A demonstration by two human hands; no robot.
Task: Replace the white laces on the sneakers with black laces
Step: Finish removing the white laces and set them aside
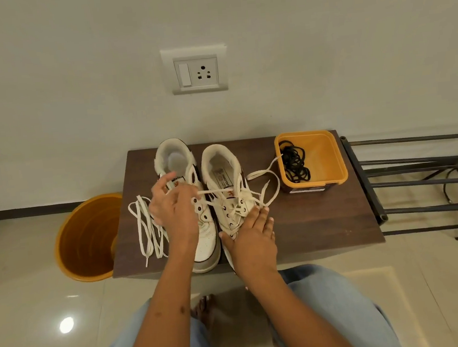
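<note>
**One sneaker unlaced, the second partly undone, no black lace yet threaded**

A single dark wooden table (310,221) was seen against the wall, and one orange bucket (88,237) was stood on the floor at its left edge. One metal rack (419,183) was placed to the table's right. Two white sneakers were set side by side on the table, heels toward the wall. The left sneaker (200,232) was judged to be fully stripped: its eyelets were shown bare, and one loose white lace (146,228) was laid in a heap just beside it, on the table. The right sneaker (229,190) was only partly unlaced; its white lace (262,182) was loosened at the upper eyelets and trailed toward the container, while the lower crossings were still threaded.

One orange container (327,158) was placed at the table's far right corner, and the black laces (295,164) were coiled inside it, untouched; their number could not be counted in the tangle.

The left hand (174,209) was held over the left sneaker with fingers curled, a strand of the second shoe's lace pinched and drawn taut. The right hand (252,235) was laid flat, fingers straight, on the toe of the right sneaker to steady it.

Roughly a third of the work was judged done: the rest of one white lace remained to be pulled out, and both shoes remained to be relaced in black
</note>
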